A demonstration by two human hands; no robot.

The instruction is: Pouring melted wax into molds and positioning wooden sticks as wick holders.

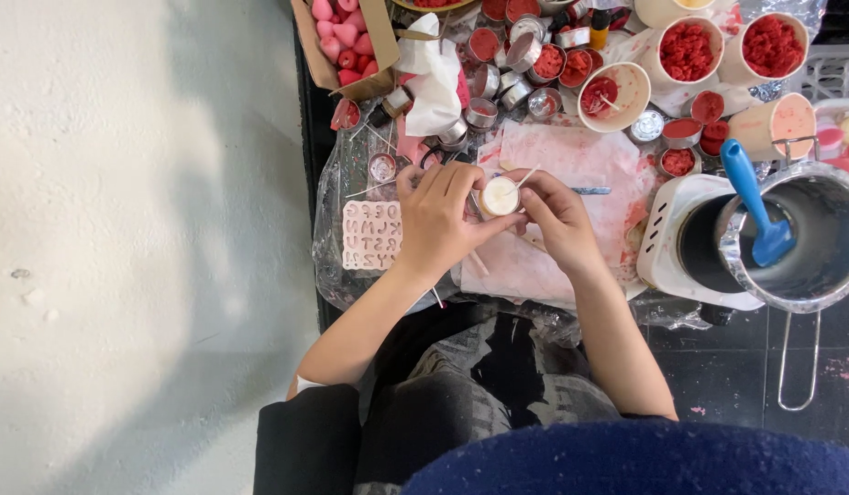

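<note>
Both hands (443,215) (557,215) cup round metal tin (500,196), creamy wax inside.

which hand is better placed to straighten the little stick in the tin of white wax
Right, probably. The right hand already has its fingers at the thin stick poking out of the small tin, while the left hand is wrapped around the tin's side, steadying it.

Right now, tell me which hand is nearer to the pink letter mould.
Left. The left hand lies right beside the pink letter mould, on its right edge, gripping the small tin of white wax. The right hand is beyond that tin, farther from the mould.
</note>
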